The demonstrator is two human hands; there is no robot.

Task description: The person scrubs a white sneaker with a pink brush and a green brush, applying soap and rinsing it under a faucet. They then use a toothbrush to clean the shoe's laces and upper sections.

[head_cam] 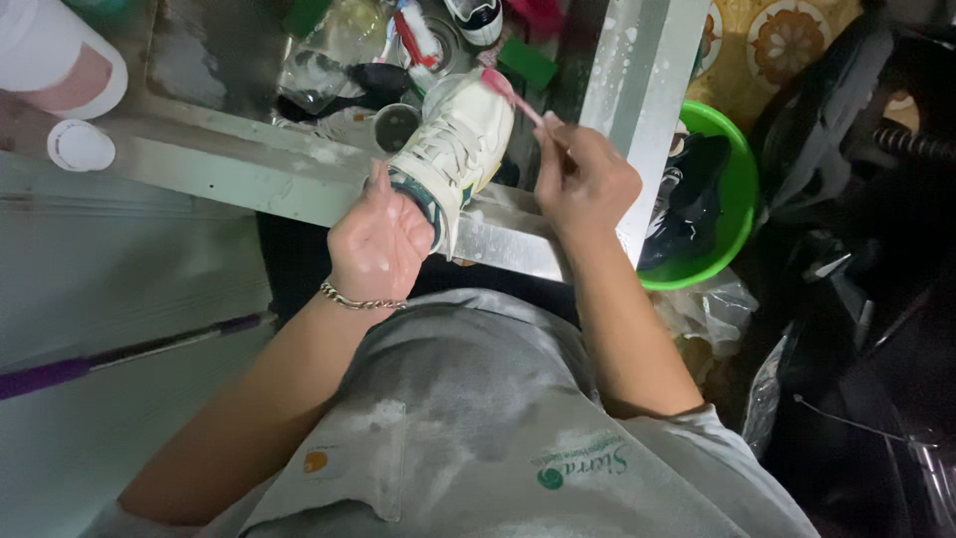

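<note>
The cream sneaker (453,149) sits tilted over the near rim of the steel sink (299,179), and your left hand (378,244) is clamped round its heel end to steady it. Your right hand (586,179) is closed on the handle of a pink toothbrush (508,92), its head touching the toe. Suds fleck the sink edge and your grey shirt (478,418) (so the scrubbing looks well under way), yet the upper probably still wants work, though the dim light makes that hard to judge. More shoes wait: dark ones in the green basin (737,179) to your right, another pale one in the sink
</note>
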